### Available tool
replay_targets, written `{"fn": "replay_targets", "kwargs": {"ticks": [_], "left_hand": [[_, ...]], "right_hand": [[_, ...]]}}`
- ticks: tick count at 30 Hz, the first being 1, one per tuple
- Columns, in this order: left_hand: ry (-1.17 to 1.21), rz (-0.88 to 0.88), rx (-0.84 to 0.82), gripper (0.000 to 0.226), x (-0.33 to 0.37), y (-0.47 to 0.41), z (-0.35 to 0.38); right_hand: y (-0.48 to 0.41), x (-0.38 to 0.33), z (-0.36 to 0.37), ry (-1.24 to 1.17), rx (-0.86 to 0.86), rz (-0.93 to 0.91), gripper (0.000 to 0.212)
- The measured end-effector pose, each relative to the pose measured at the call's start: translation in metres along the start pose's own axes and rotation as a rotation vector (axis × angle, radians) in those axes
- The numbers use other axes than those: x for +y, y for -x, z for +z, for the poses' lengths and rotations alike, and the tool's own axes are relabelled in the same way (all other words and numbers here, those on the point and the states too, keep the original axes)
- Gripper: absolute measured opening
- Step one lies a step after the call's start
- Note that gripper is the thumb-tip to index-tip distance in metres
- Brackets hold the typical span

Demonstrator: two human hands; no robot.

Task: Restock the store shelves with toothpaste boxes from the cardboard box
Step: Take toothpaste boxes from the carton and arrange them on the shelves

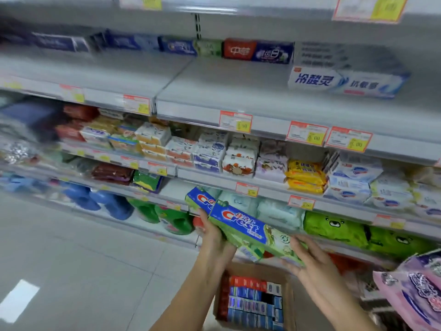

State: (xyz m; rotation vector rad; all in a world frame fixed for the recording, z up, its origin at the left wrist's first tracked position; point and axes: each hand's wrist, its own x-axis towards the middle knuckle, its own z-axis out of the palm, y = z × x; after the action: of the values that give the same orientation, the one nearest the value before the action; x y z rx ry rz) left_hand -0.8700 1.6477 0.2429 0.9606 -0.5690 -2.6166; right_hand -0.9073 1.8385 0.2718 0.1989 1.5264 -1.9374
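Observation:
I hold a small stack of blue-and-green Crest toothpaste boxes (241,225) between both hands, above the cardboard box (290,297) on the floor. My left hand (214,235) grips the stack's left underside. My right hand (307,256) supports its right end with fingers spread along it. The cardboard box holds several upright red and blue toothpaste boxes (254,299). The toothpaste shelf (214,91) above is mostly bare, with a row of boxes (257,51) at its back and a white-and-blue box (346,82) at the right.
Lower shelves carry soap packs (210,151), yellow packs (305,175), green packets (334,228) and detergent bottles (114,204). Price tags (236,121) line the shelf edges. A pink packet (415,290) juts in at the lower right. Grey tiled floor (83,259) lies to the left.

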Motion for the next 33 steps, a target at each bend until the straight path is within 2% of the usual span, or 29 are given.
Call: {"fn": "replay_targets", "kwargs": {"ticks": [2, 4, 5, 6, 7, 9, 10, 11, 13, 14, 15, 16, 17, 18, 20, 22, 25, 27, 29, 31, 33], "left_hand": [[0.065, 0.063, 0.017, 0.065, 0.016, 0.001, 0.001], [0.089, 0.131, 0.035, 0.064, 0.031, 0.006, 0.006], [0.103, 0.151, 0.035, 0.064, 0.037, 0.008, 0.008], [0.1, 0.17, 0.042, 0.065, 0.042, 0.009, 0.01], [0.081, 0.191, 0.039, 0.066, 0.047, 0.012, 0.014], [0.041, 0.224, 0.025, 0.07, 0.054, 0.018, 0.023], [0.015, 0.24, 0.01, 0.077, 0.058, 0.019, 0.028], [-0.019, 0.261, -0.001, 0.086, 0.062, 0.022, 0.033], [-0.128, 0.319, -0.045, 0.102, 0.071, 0.031, 0.041], [-0.2, 0.359, -0.074, 0.103, 0.075, 0.034, 0.045], [-0.276, 0.418, -0.114, 0.093, 0.079, 0.036, 0.046], [-0.343, 0.476, -0.154, 0.077, 0.083, 0.041, 0.05], [-0.381, 0.52, -0.165, 0.059, 0.088, 0.044, 0.052], [-0.381, 0.562, -0.155, 0.046, 0.093, 0.049, 0.057], [-0.262, 0.618, -0.099, 0.039, 0.109, 0.057, 0.065], [-0.081, 0.668, -0.055, 0.048, 0.125, 0.061, 0.069], [0.079, 0.739, 0.045, 0.051, 0.152, 0.059, 0.073], [0.101, 0.787, 0.103, 0.058, 0.171, 0.056, 0.077], [0.08, 0.822, 0.163, 0.065, 0.19, 0.05, 0.08], [0.059, 0.791, 0.149, 0.059, 0.208, 0.046, 0.086], [0.058, 0.732, 0.094, 0.053, 0.223, 0.039, 0.089]], "right_hand": [[0.004, 0.009, 0.023, -0.018, -0.007, -0.017, 0.035], [0.004, 0.017, 0.042, -0.05, -0.01, -0.035, 0.084], [0.003, 0.019, 0.051, -0.07, 0.007, -0.037, 0.101], [0.005, 0.018, 0.06, -0.053, 0.006, -0.031, 0.103], [0.009, 0.014, 0.071, -0.02, -0.04, -0.022, 0.088], [0.011, 0.007, 0.092, -0.135, -0.049, 0.067, 0.046], [0.005, 0.005, 0.104, -0.209, -0.084, 0.139, 0.039], [-0.001, -0.001, 0.107, -0.214, -0.137, 0.061, 0.038], [0.001, -0.015, 0.12, -0.208, -0.146, 0.068, 0.05], [0.001, -0.022, 0.13, -0.203, -0.135, 0.066, 0.052], [0.002, -0.025, 0.135, -0.266, -0.122, 0.005, 0.053], [-0.001, -0.029, 0.138, -0.339, -0.145, 0.048, 0.052], [-0.001, -0.034, 0.142, -0.308, -0.141, -0.02, 0.048], [0.0, -0.038, 0.143, -0.243, -0.212, -0.07, 0.043], [0.003, -0.047, 0.148, -0.149, -0.257, -0.146, 0.035], [0.002, -0.058, 0.154, -0.113, -0.242, -0.152, 0.041], [0.007, -0.072, 0.167, 0.165, -0.208, -0.343, 0.046], [0.012, -0.078, 0.181, 0.318, -0.236, -0.452, 0.045], [0.017, -0.083, 0.193, 0.429, -0.327, -0.535, 0.054], [0.018, -0.089, 0.205, 0.543, -0.393, -0.583, 0.062], [0.014, -0.1, 0.216, 0.625, -0.351, -0.653, 0.063]]}}
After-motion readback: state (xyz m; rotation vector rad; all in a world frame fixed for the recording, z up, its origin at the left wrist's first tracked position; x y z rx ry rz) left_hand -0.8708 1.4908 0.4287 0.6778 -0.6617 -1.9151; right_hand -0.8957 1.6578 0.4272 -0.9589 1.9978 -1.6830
